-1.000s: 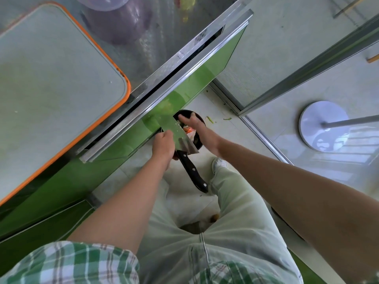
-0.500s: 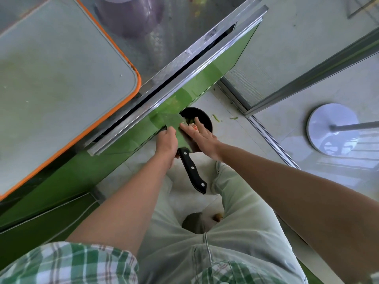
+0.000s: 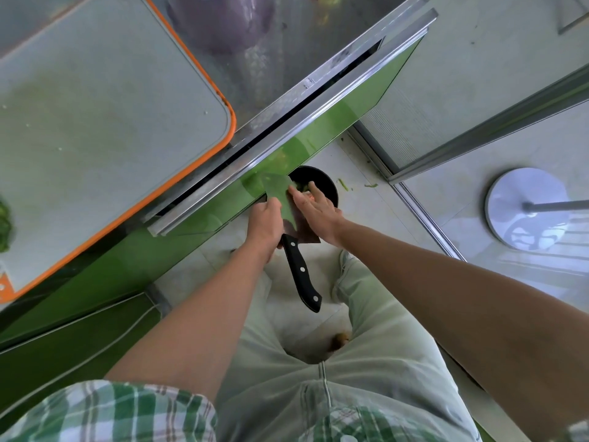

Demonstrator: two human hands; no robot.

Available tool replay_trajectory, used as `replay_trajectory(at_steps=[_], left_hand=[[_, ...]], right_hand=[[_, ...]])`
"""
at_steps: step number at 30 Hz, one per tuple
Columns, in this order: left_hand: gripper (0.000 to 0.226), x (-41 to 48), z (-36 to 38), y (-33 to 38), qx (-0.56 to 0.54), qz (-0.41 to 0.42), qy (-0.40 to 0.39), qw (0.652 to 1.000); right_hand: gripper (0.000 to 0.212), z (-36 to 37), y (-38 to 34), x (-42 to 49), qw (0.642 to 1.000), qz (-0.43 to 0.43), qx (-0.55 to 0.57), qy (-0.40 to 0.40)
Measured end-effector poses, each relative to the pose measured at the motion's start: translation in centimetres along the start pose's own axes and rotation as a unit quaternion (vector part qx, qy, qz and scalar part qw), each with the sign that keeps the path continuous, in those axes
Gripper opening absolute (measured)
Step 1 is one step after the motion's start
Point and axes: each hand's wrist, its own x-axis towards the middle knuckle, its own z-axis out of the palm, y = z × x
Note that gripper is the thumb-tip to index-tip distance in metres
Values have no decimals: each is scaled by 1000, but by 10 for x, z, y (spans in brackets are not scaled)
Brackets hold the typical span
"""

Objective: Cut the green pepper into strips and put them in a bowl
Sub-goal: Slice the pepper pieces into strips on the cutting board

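— Orange-rimmed cutting board (image 3: 111, 122) is lying on the worktop (image 3: 280, 59); what is changing below?
— Over the black container (image 3: 331, 186) on the floor, the knife (image 3: 280, 196) is getting wiped.
— The hands?
— Left hand (image 3: 266, 224) is gripping it where handle meets blade; right hand (image 3: 314, 212), off the rim now, is sliding straight fingers down the blade.
— The green pepper (image 3: 3, 224)?
— Sitting at the board's left edge, in no bowl yet.

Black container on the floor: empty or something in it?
Not empty: green bits and an orange bit show inside the black container. How full: cannot tell, the knife blade and right hand cover most.
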Motion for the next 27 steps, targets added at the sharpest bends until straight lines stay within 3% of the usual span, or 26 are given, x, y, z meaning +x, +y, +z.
replay_trajectory(at_steps=[2, 6, 9, 11, 14, 17, 21, 25, 27], left_hand=[[36, -2, -1, 1, 5, 1, 3, 1000], [35, 1, -4, 1, 24, 9, 10, 1000], [34, 2, -3, 0, 32, 15, 11, 999], [33, 2, -3, 0, 39, 13, 11, 999], [27, 5, -1, -2, 26, -25, 18, 999], [18, 10, 1, -4, -22, -80, 36, 996], [23, 15, 2, -5, -38, -103, 44, 993], [29, 14, 3, -6, -39, -109, 40, 993], [35, 13, 4, -7, -43, -109, 40, 992]], right_hand=[[54, 0, 0, 0, 1000, 25, 3, 13], [50, -1, -1, 0, 1000, -17, -1, 6], [54, -3, 1, 0, 999, 34, -1, 23], [50, -3, 2, -4, 999, -1, 24, 23], [46, -7, 3, -12, 997, -54, 50, -1], [52, -11, 12, -18, 1000, 10, -9, -1], [47, -12, 17, -23, 998, -54, 35, -8], [55, -15, 24, -23, 999, 4, 30, 10], [53, -16, 24, -23, 999, -28, 44, -6]])
